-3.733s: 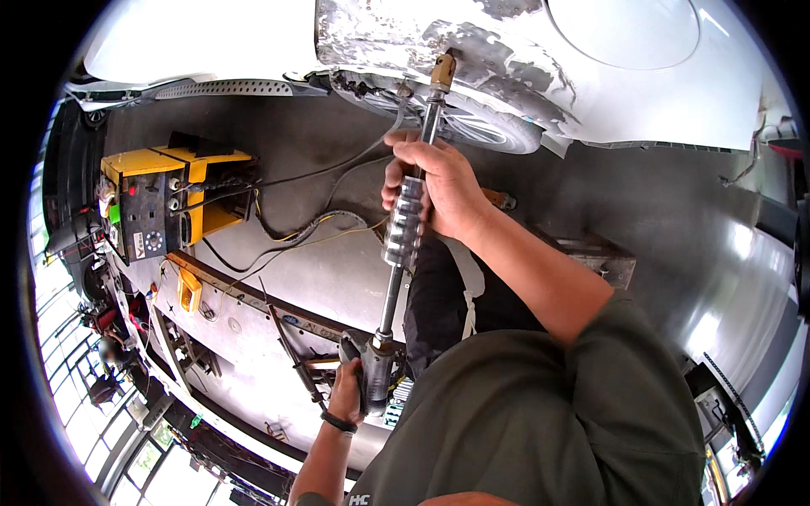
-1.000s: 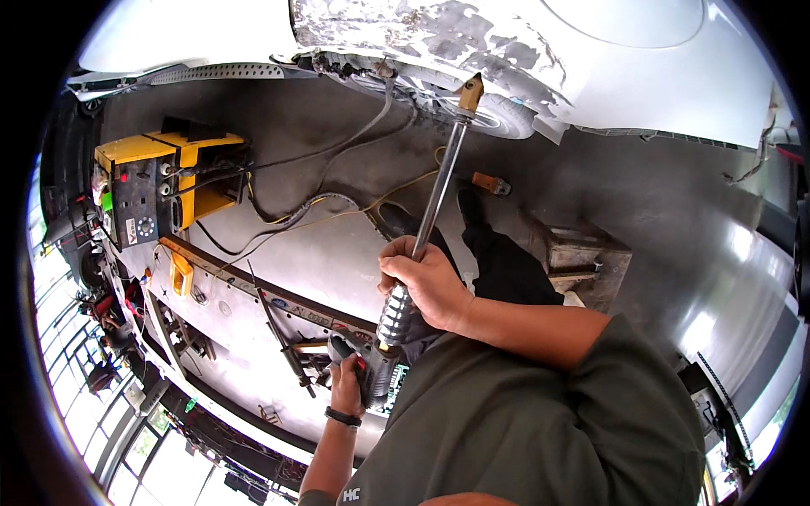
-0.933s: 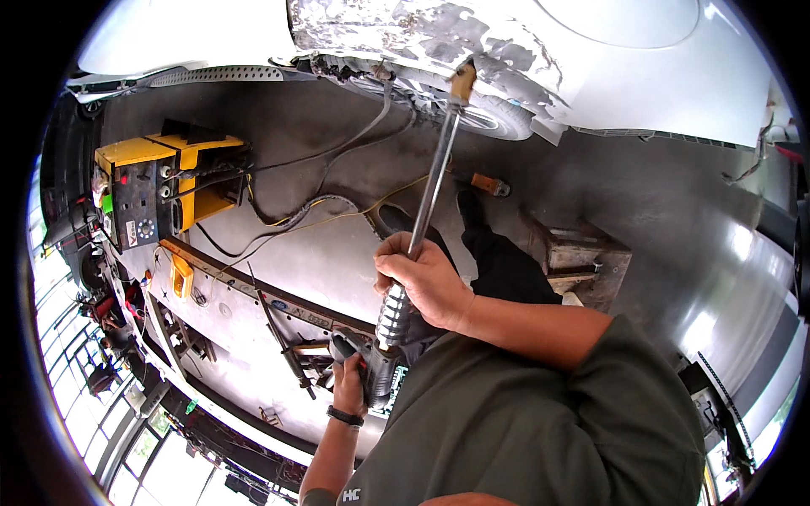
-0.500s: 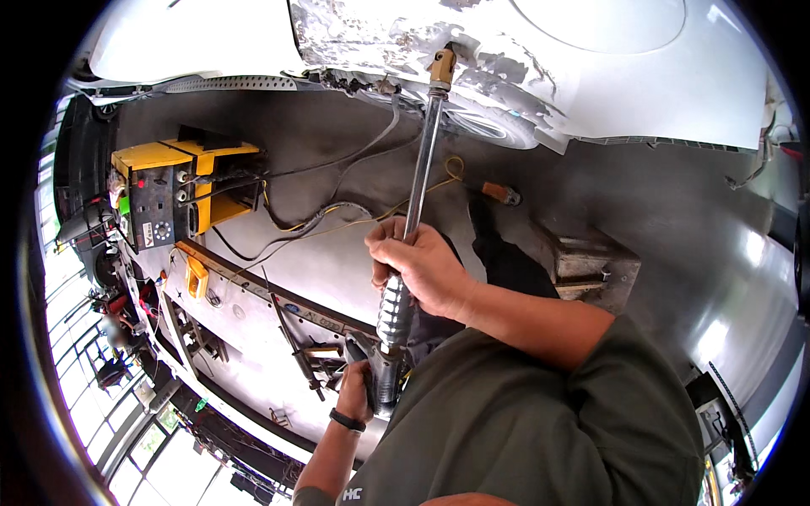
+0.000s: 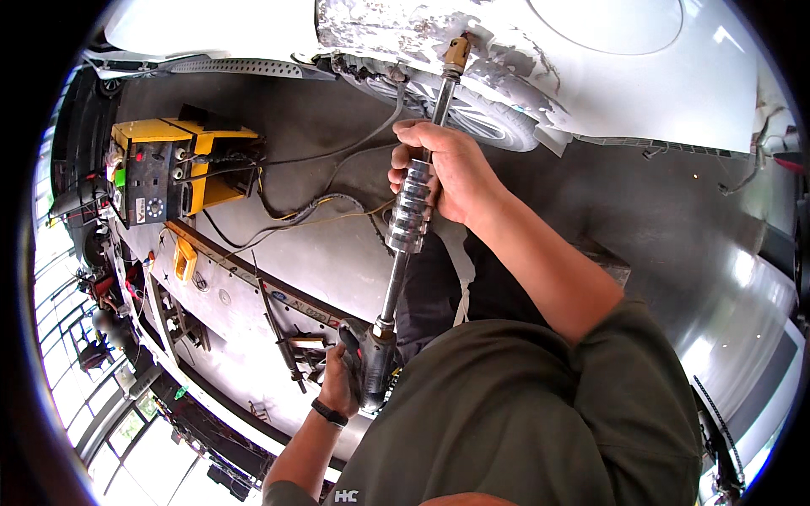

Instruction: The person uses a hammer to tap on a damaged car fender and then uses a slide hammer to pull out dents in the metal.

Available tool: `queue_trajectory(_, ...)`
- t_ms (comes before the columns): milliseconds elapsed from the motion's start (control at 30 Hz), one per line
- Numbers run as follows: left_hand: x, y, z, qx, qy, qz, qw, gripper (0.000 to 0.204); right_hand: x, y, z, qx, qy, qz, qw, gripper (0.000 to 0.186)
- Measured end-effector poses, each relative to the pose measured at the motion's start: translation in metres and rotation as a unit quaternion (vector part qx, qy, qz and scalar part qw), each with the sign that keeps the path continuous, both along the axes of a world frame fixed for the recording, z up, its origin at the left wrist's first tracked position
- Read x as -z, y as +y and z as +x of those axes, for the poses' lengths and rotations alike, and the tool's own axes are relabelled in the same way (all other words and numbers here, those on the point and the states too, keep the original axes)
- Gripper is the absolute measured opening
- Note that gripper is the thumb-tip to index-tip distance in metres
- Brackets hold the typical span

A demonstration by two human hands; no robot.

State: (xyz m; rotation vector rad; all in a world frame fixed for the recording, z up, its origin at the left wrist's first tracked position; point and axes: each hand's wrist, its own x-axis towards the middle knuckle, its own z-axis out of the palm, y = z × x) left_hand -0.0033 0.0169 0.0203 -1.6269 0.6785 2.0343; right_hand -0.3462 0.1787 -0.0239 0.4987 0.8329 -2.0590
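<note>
A slide hammer [image 5: 394, 288] slants from my waist up to a white car body panel [image 5: 603, 93]. Its brass-coloured tip [image 5: 456, 56] meets a patch of bare, scraped metal there. My right hand [image 5: 462, 175] is closed around the upper end of the ribbed steel weight [image 5: 409, 221], which sits midway along the rod. Low on the left, my left hand [image 5: 337, 386] grips the black handle [image 5: 376, 363]; its fingers are partly hidden. Bare rod shows between the weight and the handle.
A yellow and black machine [image 5: 152, 190] stands at left, its dark cables [image 5: 316, 156] trailing toward the car. A car wheel [image 5: 489, 118] lies under the panel. Tools, among them a long dark bar [image 5: 278, 333], rest on a pale surface near my left arm.
My right hand and the ribbed weight have moved up the rod, away from the handle, toward the car. My left hand still holds the handle. The view has shifted slightly.
</note>
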Motion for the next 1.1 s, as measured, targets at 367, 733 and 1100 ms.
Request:
queue_trajectory(367, 0.019, 0.007, 0.033, 0.002, -0.006, -0.057, 0.998, 0.05, 0.004, -0.009, 0.111, 0.007, 0.014, -0.051, 0.999, 0.02)
queue_trajectory(733, 0.02, 0.031, 0.033, -0.043, 0.115, -0.595, 0.795, 0.043, 0.005, -0.001, 0.071, -0.107, 0.065, -0.02, 0.992, 0.037)
queue_trajectory(1100, 0.056, 0.012, 0.015, 0.139, -0.036, -0.095, 0.985, 0.039, 0.002, 0.032, 0.096, -0.139, 0.121, 0.075, 0.98, 0.033)
